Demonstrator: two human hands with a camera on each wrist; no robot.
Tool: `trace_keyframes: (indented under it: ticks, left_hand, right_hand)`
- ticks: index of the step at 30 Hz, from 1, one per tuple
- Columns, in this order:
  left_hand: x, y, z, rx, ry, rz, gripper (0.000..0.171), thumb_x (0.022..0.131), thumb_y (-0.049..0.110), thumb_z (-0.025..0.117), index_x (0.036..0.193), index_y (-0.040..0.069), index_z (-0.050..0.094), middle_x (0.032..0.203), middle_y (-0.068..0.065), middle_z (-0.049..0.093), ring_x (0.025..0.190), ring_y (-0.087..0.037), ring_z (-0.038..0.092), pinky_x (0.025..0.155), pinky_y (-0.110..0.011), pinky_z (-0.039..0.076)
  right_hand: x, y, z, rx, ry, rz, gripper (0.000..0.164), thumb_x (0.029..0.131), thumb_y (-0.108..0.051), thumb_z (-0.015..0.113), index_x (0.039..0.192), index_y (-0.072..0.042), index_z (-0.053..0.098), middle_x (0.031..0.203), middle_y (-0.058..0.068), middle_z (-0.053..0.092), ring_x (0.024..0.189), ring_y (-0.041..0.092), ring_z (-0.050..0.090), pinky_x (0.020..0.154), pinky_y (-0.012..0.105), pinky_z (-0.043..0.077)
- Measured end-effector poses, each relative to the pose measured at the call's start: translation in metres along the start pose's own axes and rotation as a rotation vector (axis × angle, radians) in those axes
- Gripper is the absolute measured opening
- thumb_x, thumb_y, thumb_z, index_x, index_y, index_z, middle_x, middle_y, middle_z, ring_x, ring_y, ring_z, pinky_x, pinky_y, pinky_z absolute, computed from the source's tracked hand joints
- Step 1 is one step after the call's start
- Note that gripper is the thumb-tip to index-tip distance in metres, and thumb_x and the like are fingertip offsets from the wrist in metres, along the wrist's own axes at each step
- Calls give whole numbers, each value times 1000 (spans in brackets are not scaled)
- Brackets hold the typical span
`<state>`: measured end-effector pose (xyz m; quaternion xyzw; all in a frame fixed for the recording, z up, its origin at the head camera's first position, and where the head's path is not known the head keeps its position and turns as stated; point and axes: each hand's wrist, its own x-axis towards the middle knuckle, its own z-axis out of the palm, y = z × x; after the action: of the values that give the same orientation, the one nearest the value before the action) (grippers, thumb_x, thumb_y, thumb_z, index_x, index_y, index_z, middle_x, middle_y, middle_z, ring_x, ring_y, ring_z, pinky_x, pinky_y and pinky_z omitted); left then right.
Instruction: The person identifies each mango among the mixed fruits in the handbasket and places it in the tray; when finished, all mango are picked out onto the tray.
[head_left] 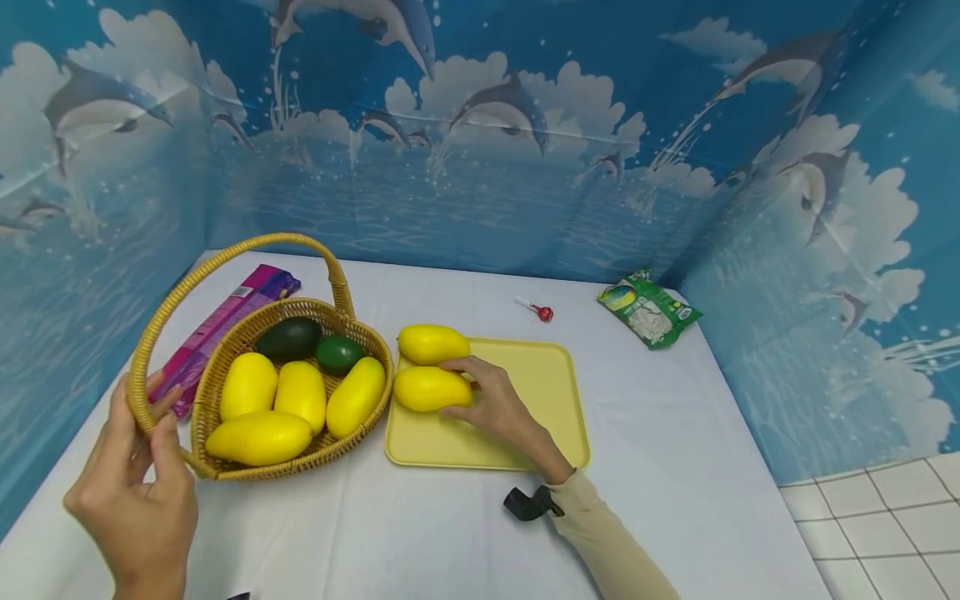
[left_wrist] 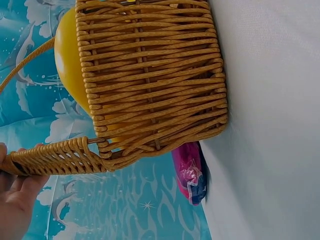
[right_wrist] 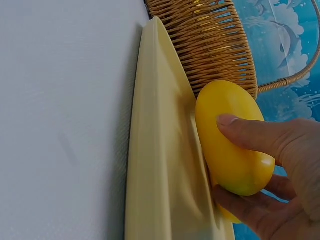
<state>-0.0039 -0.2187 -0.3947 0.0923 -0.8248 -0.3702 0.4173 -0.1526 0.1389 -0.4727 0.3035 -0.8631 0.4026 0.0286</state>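
Note:
My left hand (head_left: 138, 483) grips the handle of a wicker basket (head_left: 360, 450) near its lower left end; the left wrist view shows the fingers around that handle (left_wrist: 55, 159). Several yellow mangoes (head_left: 258, 437) and two dark green avocados (head_left: 288, 338) lie in the basket. My right hand (head_left: 498, 404) holds a yellow mango (head_left: 429, 389) between thumb and fingers, over the left side of a yellow tray (head_left: 532, 400). Just behind it, another mango (head_left: 433, 343) lies at the tray's back left corner. In the right wrist view the held mango (right_wrist: 230, 135) overlaps the tray's edge.
A pink and purple packet (head_left: 232, 312) lies behind and left of the basket. A red lollipop (head_left: 542, 312) is behind the tray, and a green snack bag (head_left: 649, 310) sits at the back right. Dolphin-printed curtains (head_left: 480, 192) enclose the white table (head_left: 660, 467).

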Motion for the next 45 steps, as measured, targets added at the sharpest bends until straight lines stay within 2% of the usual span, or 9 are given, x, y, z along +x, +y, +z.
trace_keyframes:
  ticks: [11, 15, 21, 31, 36, 45]
  left_hand:
    - [0, 1, 2, -26, 20, -10, 60, 107, 3, 65, 160, 26, 50, 149, -3, 66, 128, 3, 65, 96, -8, 51]
    - [0, 1, 1, 1, 0, -11, 58, 109, 7, 62, 162, 26, 48, 152, -3, 64, 131, 3, 63, 98, -8, 51]
    - [0, 2, 1, -7, 2, -20, 59, 108, 6, 63, 162, 26, 47, 152, -4, 64, 131, 1, 64, 97, -8, 51]
    - [1, 0, 0, -29, -3, 4, 59, 107, 5, 64, 162, 19, 48, 151, -7, 65, 132, 1, 63, 97, -9, 51]
    - [2, -1, 0, -33, 6, 12, 58, 108, 5, 63, 162, 20, 48, 151, -7, 65, 131, 1, 63, 97, -9, 51]
    - [1, 1, 0, -32, 11, -15, 62, 106, 2, 65, 162, 25, 48, 152, -4, 64, 131, -1, 64, 97, -9, 51]
  right_hand:
    - [-2, 4, 0, -18, -3, 12, 63, 80, -11, 98, 136, -2, 70, 134, 12, 72, 118, 27, 69, 97, 39, 65]
    - [-2, 5, 1, -12, -5, 5, 63, 81, -11, 97, 137, -2, 69, 135, 12, 72, 118, 27, 69, 97, 40, 65]
    - [-2, 4, 0, -12, -12, 9, 63, 80, -10, 97, 136, -2, 69, 135, 12, 72, 118, 27, 69, 99, 41, 64]
    - [-4, 3, 2, -18, 6, -2, 65, 78, -9, 98, 136, -1, 69, 134, 14, 73, 119, 29, 70, 99, 41, 64]
    - [-3, 1, 5, -14, 1, 1, 65, 80, -9, 97, 138, 0, 68, 136, 15, 72, 121, 29, 70, 101, 40, 63]
    - [-4, 0, 3, -21, -13, 14, 68, 80, -12, 98, 140, -1, 67, 138, 14, 71, 122, 28, 69, 103, 40, 63]
